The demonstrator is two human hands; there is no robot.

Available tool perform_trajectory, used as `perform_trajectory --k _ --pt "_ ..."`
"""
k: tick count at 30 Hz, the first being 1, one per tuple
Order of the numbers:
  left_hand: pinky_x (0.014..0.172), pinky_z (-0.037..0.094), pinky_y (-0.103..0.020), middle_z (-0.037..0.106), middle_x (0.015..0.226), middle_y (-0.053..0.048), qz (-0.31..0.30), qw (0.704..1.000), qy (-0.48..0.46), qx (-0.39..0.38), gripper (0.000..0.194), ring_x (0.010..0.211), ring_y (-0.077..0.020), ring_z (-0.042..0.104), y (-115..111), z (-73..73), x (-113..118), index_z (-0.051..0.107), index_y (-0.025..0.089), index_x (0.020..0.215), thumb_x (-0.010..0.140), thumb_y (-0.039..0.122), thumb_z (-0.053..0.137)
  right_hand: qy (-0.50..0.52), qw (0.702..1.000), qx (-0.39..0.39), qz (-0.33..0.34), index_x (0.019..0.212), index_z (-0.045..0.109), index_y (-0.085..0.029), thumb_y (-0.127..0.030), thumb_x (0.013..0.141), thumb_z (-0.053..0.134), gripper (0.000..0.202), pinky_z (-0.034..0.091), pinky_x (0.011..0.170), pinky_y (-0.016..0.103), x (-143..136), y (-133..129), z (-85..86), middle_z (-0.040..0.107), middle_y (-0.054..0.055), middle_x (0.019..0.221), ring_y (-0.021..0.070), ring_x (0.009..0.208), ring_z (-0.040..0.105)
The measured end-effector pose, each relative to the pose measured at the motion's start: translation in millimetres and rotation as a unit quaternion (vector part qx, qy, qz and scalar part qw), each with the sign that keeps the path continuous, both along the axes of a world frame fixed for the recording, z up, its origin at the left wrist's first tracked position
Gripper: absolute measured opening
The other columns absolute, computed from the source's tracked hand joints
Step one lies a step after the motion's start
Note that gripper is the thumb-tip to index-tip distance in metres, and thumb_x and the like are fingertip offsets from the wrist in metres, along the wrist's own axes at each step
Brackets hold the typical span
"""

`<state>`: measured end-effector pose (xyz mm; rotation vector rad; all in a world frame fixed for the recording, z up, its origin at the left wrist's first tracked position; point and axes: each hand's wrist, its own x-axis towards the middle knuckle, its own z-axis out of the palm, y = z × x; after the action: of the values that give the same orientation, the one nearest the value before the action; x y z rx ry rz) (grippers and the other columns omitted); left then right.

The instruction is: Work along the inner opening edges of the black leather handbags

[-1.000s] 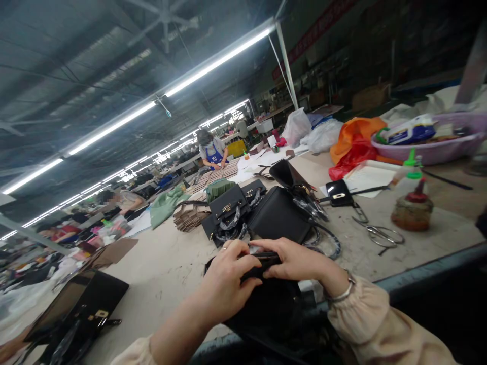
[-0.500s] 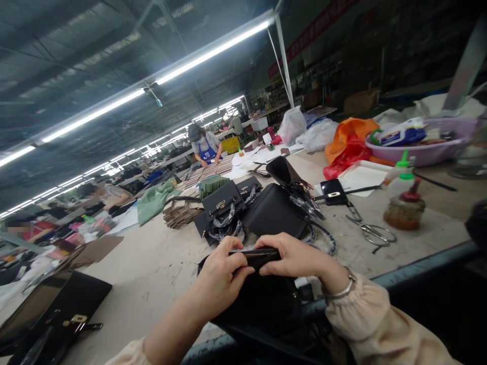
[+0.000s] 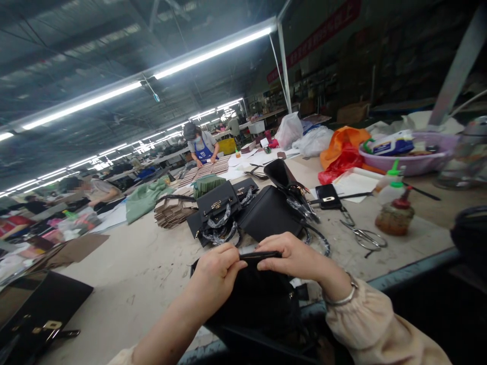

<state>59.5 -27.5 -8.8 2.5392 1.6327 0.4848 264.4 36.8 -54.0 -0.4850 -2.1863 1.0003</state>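
Observation:
A black bag [image 3: 254, 299] hangs at the table's front edge, its top rim pinched between both hands. My left hand [image 3: 218, 271] grips the rim on the left, thumb and fingers pressed together. On the right side of the same rim, my right hand [image 3: 291, 256] has its thumb below and its fingers above. Just beyond lie finished-looking black bags: one with a gold clasp [image 3: 218, 203] and plastic-wrapped handles, and a plain one [image 3: 268, 213]. The inside of the held bag is too dark to make out.
Scissors [image 3: 367, 238], a bottle of brown liquid [image 3: 395, 215] and a purple basin [image 3: 411, 159] are at the right. Another black bag [image 3: 45, 309] lies at the left. A person in a blue apron [image 3: 203, 147] stands across the table.
The fingers of both hands have closed down on the bag's rim, and the gap there has narrowed. The view has shifted slightly, moving the table items left.

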Motion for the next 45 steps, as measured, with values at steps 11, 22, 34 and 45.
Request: perform_trajectory --k 11,22,34,45 --pt "0.063 0.040 -0.023 0.055 0.073 -0.001 0.018 1.000 0.013 -0.002 0.024 0.068 -0.0124 0.053 1 -1.9 2 0.053 0.017 0.066 0.088 0.024 0.049 -0.021 0.999 0.025 -0.044 0.101 0.071 -0.020 -0.029 0.087 0.055 0.022 0.047 0.082 0.025 -3 -3 -2.3 0.071 0.003 0.099 0.0161 0.090 0.064" --pt "0.060 0.038 -0.023 0.057 0.071 -0.001 0.043 0.999 0.011 -0.006 0.024 0.066 -0.0125 0.054 2 0.1 6 0.053 0.018 0.063 0.087 0.023 0.050 0.004 1.000 0.010 0.013 0.113 0.066 -0.023 -0.032 0.084 0.061 0.031 0.047 0.087 0.027 7 2 -2.5 0.069 0.004 0.107 0.0179 0.098 0.063" --pt "0.061 0.039 -0.023 0.056 0.072 -0.001 0.045 0.999 0.009 -0.013 0.023 0.067 -0.0129 0.054 2 2.2 8 0.053 0.018 0.064 0.086 0.023 0.051 -0.031 0.996 0.058 -0.056 0.105 0.069 -0.021 -0.034 0.091 0.049 0.028 0.046 0.082 0.025 5 0 -8.0 0.071 0.005 0.101 0.0165 0.090 0.064" --pt "0.062 0.039 -0.024 0.057 0.072 -0.001 0.055 0.998 0.010 -0.005 0.023 0.067 -0.0134 0.054 6 -0.5 8 0.053 0.018 0.064 0.086 0.023 0.050 -0.060 0.985 0.107 -0.121 0.102 0.069 -0.020 -0.036 0.092 0.046 0.030 0.045 0.076 0.025 3 1 -12.4 0.072 0.005 0.094 0.0166 0.085 0.064"
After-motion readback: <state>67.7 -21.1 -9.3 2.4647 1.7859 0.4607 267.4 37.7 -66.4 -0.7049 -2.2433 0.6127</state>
